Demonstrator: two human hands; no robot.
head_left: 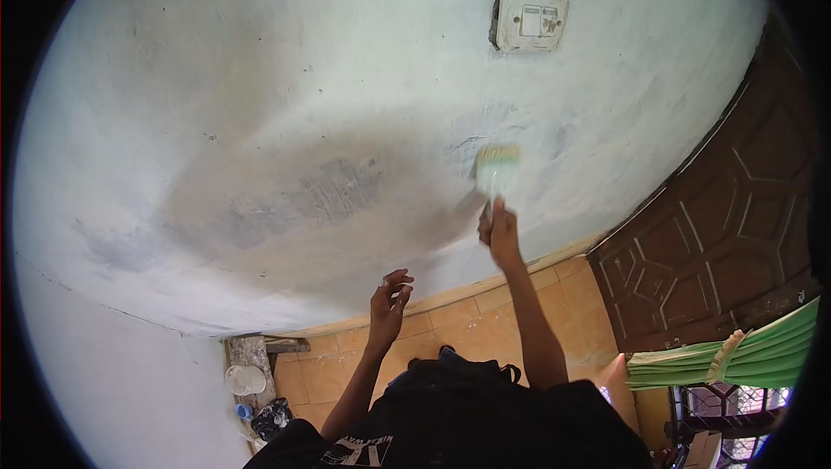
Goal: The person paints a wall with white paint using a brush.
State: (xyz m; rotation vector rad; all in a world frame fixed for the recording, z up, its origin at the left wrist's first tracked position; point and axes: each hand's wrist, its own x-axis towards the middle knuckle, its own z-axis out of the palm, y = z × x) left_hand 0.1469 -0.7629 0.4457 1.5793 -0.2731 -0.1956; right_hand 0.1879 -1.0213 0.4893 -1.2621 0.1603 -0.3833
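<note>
My right hand (500, 234) is wrapped round the handle of a flat paintbrush (498, 170), its pale bristles pointing up at the whitish wall (346, 71). The brush is slightly blurred, and whether its bristles touch the wall I cannot tell. Lower and to the left, my left hand (389, 306) is raised with its fingers curved and apart, holding nothing; whitish marks show on its fingers. Grey, streaked patches mark the wall left of the brush and just above it.
A white switch plate (531, 17) is set in the wall above the brush. The brown panelled door (718, 209) and green curtain (762, 352) are at right. A bench (253, 350) holding a white container (246, 380) stands lower left, on the orange tiled floor (450, 330).
</note>
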